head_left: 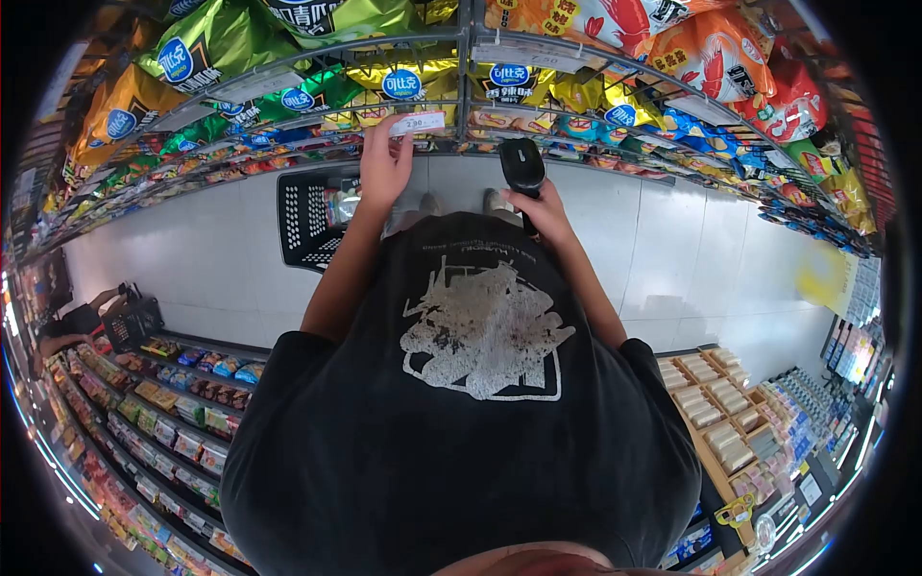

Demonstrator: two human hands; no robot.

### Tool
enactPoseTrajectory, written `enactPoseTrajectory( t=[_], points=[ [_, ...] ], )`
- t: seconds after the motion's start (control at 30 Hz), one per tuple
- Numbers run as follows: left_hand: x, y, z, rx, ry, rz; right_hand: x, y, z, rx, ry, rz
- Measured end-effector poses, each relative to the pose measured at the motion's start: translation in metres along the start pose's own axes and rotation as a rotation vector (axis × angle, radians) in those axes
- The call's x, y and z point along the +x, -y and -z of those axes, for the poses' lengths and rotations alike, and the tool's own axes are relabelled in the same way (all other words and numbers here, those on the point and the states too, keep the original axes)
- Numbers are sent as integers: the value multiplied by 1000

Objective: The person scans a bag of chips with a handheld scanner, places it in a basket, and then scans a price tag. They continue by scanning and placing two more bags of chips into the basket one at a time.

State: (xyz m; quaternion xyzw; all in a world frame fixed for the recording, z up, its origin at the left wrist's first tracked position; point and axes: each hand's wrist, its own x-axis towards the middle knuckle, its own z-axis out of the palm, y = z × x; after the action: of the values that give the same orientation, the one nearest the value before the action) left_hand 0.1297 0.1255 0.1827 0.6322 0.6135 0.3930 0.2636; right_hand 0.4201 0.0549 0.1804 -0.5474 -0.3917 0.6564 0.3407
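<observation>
My left hand (386,165) is raised at the shelf edge, its fingertips at a white price label (419,123); the fingers are a little apart, and whether they grip the label is unclear. In my right hand (545,213) is a black handheld scanner (521,167), its head pointing toward the shelf. Behind the label, yellow chip bags (401,83) stand on the wire shelf (465,67). Green bags (213,50) are to the left and orange bags (715,58) to the right.
A black basket (305,219) with packages inside stands on the floor (663,252) left of my feet. Another basket (133,324) is farther left beside a person (82,322). Stocked shelves (182,432) lie at lower left, and a wooden display (713,408) at lower right.
</observation>
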Motion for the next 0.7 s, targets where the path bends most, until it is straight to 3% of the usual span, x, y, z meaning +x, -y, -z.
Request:
enactPoseTrajectory(
  t=[0.2, 0.5, 0.6, 0.7],
  points=[
    [5, 7, -2, -45, -18, -31, 2, -4, 1, -13, 19, -64],
    [9, 21, 1, -134, 53, 11, 11, -5, -7, -57, 32, 15],
    [8, 21, 1, -136, 40, 5, 11, -2, -3, -46, 62, -86],
    [8, 30, -1, -190, 57, 27, 10, -7, -6, -57, 20, -22]
  ],
)
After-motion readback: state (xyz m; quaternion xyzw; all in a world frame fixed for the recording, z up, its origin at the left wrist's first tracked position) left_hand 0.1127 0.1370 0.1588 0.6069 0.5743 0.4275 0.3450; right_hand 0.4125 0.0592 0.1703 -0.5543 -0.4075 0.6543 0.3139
